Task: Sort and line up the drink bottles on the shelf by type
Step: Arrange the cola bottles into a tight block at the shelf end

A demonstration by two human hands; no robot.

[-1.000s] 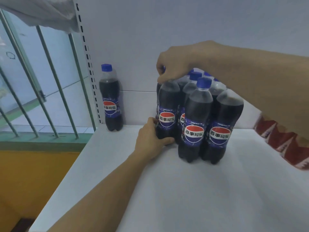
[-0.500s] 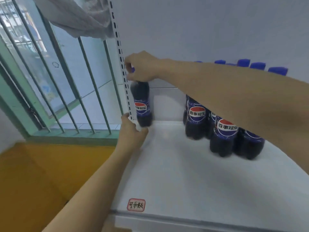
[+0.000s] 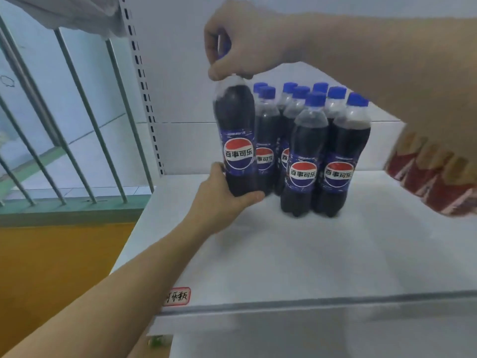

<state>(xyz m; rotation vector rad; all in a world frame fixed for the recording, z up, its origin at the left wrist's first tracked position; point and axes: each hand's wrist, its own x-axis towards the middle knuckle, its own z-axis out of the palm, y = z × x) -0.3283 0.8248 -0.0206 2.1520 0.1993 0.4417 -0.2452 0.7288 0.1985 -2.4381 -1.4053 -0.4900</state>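
Right hand (image 3: 240, 45) comes in from the upper right, fingers curled tight round the blue cap of one cola bottle (image 3: 236, 135), and the left hand (image 3: 222, 200) cups that bottle's base from below, thumb wrapped across the front. The bottle stands upright at the centre of the frame, pressed against the left side of the cluster of matching bottles (image 3: 309, 140) on the white shelf (image 3: 296, 254). Half a second ago this bottle stood alone in the back left corner beside the perforated upright (image 3: 140, 81), well apart from the group; now it touches them. Red-labelled packs (image 3: 433, 182) sit at the right edge, and a red-bordered label (image 3: 178, 297) marks the shelf's front lip.
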